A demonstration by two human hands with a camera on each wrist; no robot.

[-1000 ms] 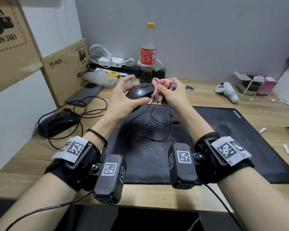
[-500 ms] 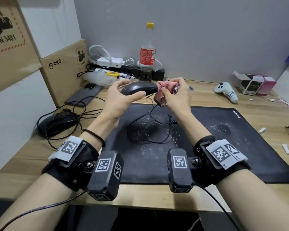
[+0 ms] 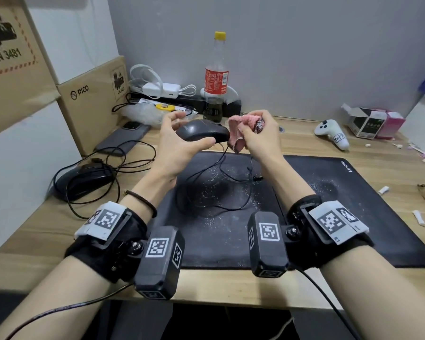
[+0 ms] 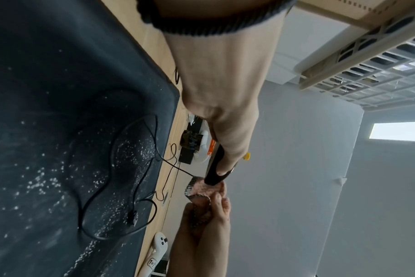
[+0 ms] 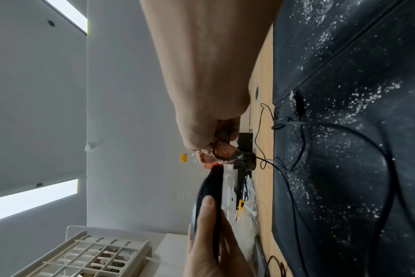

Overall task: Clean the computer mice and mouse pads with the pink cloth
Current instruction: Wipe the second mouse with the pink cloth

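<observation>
Above mouse pad (image 3: 353,212): mouse (image 3: 203,131) in left hand (image 3: 179,146), pink cloth (image 3: 241,128) alongside.

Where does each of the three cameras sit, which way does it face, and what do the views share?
Head: worn on the head, facing forward and down at the desk; shows both forearms, left hand holding the black mouse, right hand gripping the pink cloth.
Left wrist: looks along the left hand toward the mouse.
Right wrist: looks along the right hand at the cloth.
Shared: all three show mouse, cloth and the dusty mouse pad.
</observation>
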